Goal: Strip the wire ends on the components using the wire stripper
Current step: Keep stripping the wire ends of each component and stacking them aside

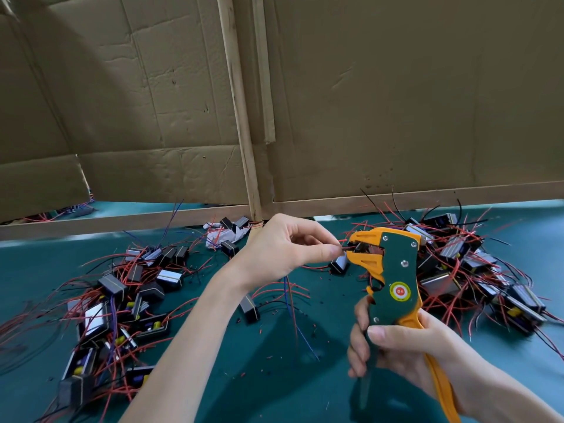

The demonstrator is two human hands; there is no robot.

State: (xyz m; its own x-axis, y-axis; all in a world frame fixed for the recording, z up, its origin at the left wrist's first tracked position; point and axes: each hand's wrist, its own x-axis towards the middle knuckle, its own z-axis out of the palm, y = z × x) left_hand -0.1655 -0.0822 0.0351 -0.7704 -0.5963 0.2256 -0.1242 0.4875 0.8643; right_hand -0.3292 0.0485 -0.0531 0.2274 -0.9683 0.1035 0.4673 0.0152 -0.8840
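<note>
while the right hand (393, 346) grips the wire stripper (393, 270), the left hand (287, 248) pinches a wire (348, 248) at its jaws.

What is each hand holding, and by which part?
The right hand grips the wire stripper by its handles. The left hand pinches a thin wire near its end, right at the stripper's jaws.

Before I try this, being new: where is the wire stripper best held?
Grip the wire stripper by its handles, from below, as the right hand does: its head stands upright, jaws facing left toward the wire pinched by the left hand.
</note>
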